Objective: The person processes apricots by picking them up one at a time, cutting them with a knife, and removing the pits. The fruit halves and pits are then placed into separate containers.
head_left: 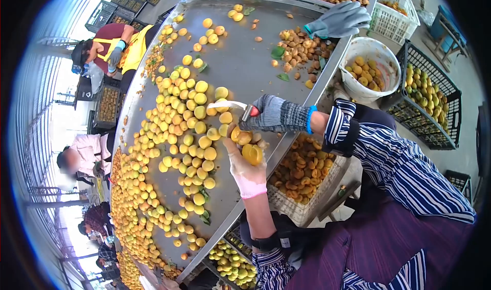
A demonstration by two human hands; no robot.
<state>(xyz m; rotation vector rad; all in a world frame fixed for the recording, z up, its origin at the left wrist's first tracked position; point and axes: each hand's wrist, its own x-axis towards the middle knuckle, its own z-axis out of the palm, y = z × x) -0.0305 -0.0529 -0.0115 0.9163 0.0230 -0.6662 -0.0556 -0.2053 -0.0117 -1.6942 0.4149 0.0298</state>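
My right hand, in a grey knit glove with a blue cuff, is closed around the red handle of a curved-blade knife. Its pale blade points left over the whole apricots. Just below, my left hand wears a thin whitish glove with a pink cuff. Its fingers are curled round a cut apricot, the orange inner flesh showing. Another opened piece of apricot lies between the two hands; part of it is hidden by fingers.
Pits and a spare grey glove lie on the metal table. Beside it stand a white bucket, a black crate and a pale crate of apricot halves. Several people work along the far side.
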